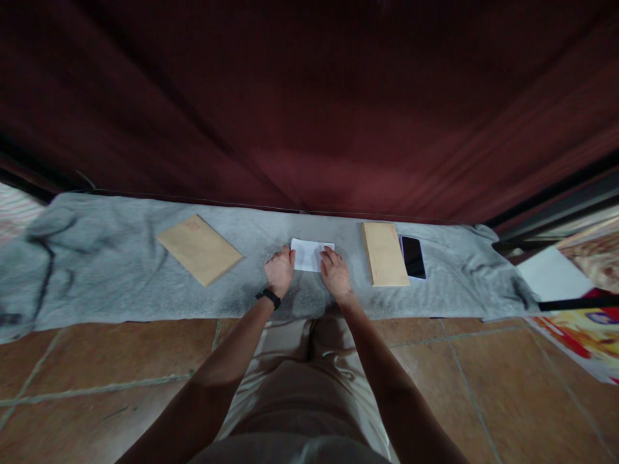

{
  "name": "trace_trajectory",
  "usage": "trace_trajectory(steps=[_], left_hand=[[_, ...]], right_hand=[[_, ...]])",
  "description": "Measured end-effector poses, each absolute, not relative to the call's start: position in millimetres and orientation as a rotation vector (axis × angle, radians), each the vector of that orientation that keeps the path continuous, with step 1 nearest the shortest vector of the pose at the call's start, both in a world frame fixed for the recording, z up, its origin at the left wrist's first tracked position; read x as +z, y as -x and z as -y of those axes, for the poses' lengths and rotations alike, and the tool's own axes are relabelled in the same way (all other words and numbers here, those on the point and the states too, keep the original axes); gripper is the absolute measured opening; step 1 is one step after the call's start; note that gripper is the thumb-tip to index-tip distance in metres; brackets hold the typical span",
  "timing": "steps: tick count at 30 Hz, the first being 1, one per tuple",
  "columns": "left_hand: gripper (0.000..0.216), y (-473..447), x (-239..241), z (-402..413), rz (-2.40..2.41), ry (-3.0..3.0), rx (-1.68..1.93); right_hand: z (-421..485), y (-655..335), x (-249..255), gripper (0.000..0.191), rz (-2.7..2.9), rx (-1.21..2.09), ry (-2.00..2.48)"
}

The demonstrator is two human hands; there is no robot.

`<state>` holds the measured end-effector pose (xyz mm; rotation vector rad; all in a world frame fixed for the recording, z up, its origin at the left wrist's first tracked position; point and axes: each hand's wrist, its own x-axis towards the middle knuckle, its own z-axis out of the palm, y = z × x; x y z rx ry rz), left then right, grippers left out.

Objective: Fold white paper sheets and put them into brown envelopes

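Dark red fabric [314,116] hangs in soft diagonal folds behind the table [138,287], which is long, narrow and covered in grey plush cloth, nap brushed into lighter and darker patches, wrinkled most at both ends. Floor [159,354] below: orange-brown square tiles, pale grout.

White paper [307,256] is mid-table, right in front of me: smooth, small, rectangular, long side running left-right. Can't tell if it's a single sheet or folded.

My left grip [280,267] is at its left edge, thumb side touching, fingers bent; can't tell if the pinch is closed. Black band [269,298] on that wrist. My right grip [335,274] has bent fingertips on the paper's right part; can't tell whether the thumb closes from below.

Left of my hands, well apart: one flat tan envelope [199,250], matte, lying askew, faint reddish print near its far corner. Right of my hands: thick tan envelope stack [385,254], crisp rectangular block, near side edge visible, nearly square to the table. Phone [413,258] just beside it on the right: glossy black screen, rounded corners, pale lilac rim.

Far right, past the cloth: glossy red-and-yellow printed sheet [585,341].
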<state>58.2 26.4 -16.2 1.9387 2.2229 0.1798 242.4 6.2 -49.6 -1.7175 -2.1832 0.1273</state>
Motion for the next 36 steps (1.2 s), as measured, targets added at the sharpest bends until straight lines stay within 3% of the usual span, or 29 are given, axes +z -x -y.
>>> trace_trajectory(steps=[11, 20, 36], left_hand=[[0.04, -57.5, -15.5, -24.6, -2.167, -1.98, 0.326], [0.055, -96.5, -31.3, -16.9, -1.586, -2.463, 0.435], [0.06, -77.3, -43.1, -10.4, -1.743, -2.412, 0.356]], right_hand=[[-6.4, -242.7, -50.2, 0.044, 2.205, 0.202, 1.724], [-7.9, -244.5, -47.7, 0.047, 2.176, 0.261, 1.7], [-8.4, -247.1, -53.0, 0.051, 2.137, 0.304, 1.711]])
